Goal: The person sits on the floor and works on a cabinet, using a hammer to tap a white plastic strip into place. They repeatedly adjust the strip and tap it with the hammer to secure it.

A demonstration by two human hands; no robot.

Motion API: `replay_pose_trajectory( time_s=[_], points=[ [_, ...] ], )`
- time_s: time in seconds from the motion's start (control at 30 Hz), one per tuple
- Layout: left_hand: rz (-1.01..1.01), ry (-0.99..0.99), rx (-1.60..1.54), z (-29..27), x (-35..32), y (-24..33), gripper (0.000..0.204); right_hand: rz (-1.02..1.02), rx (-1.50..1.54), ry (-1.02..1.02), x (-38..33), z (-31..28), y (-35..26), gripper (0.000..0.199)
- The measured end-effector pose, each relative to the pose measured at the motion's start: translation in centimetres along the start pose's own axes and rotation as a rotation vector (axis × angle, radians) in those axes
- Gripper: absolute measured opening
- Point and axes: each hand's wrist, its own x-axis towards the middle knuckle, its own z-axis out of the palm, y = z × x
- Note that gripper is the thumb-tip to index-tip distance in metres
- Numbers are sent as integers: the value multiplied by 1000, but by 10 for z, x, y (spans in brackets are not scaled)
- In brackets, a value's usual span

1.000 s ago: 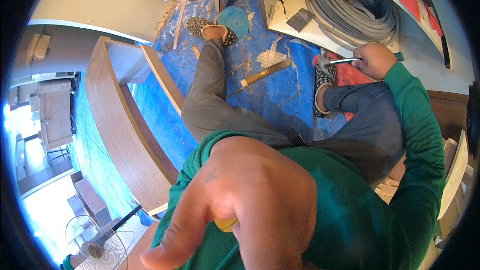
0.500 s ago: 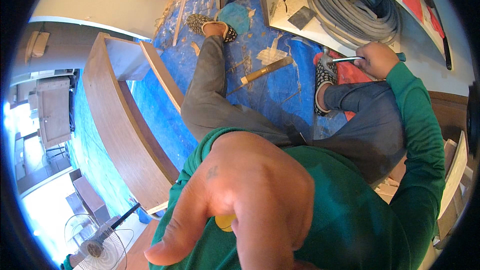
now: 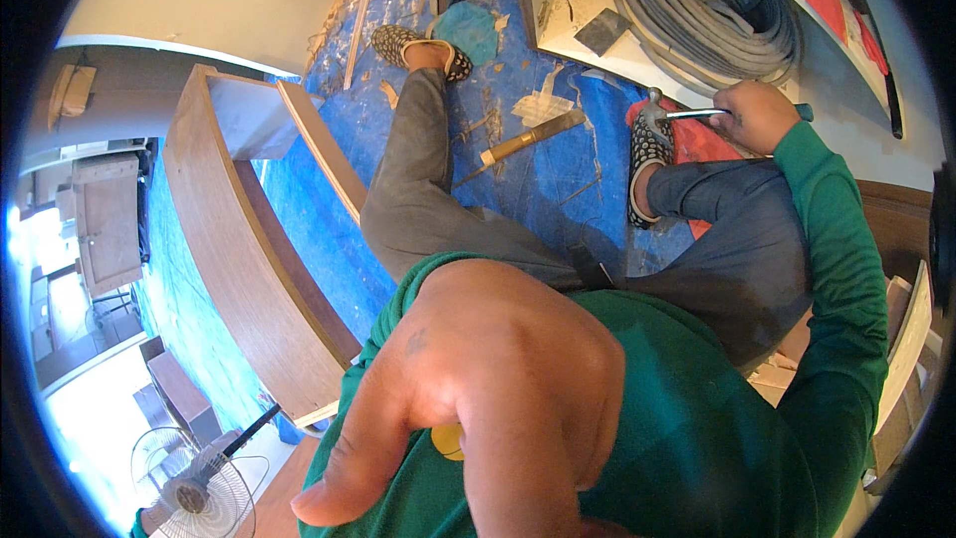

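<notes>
My left hand (image 3: 498, 379) is raised large and close in the middle. Its thumb points down to the left, and a finger runs off the lower edge, apart from the thumb. The other fingers are hidden, and I see nothing held. At the upper right my right hand (image 3: 755, 116) is closed round the handle of a hammer (image 3: 697, 114). The hammer's metal shaft points left, with its head over my shoe (image 3: 649, 144); whether they touch, I cannot tell. The dark grip end sticks out past the hand on the right.
A flat-bladed tool with a yellow-brown handle (image 3: 518, 146) lies on the blue tarp (image 3: 538, 199) between my legs. A wooden cabinet frame (image 3: 224, 229) stands left. A grey hose coil (image 3: 707, 15) rests on a pale board at upper right. A fan (image 3: 189, 493) stands lower left.
My right hand and the hammer have shifted very slightly to the right. The left hand stays almost where it was.
</notes>
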Motion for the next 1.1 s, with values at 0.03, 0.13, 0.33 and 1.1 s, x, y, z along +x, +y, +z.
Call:
replay_pose_trajectory(
  time_s=[0.03, 0.13, 0.33, 1.1],
  points=[
    [4, -21, 25, -2, 1, 2, 62, 9, 1, -15, 0, 0, -1, 23],
    [19, -65, 112, -3, -1, 3, 61, 28, 11, -40, 0, -2, -1, 22],
    [-121, 99, 375, -33, -32, 56, 59, 25, -15, -53, 1, -7, -5, 21],
    [-375, 2010, 1171, -181, -320, 112, 18, -76, 297, -125, 97, 123, -96, 27]
  ],
)
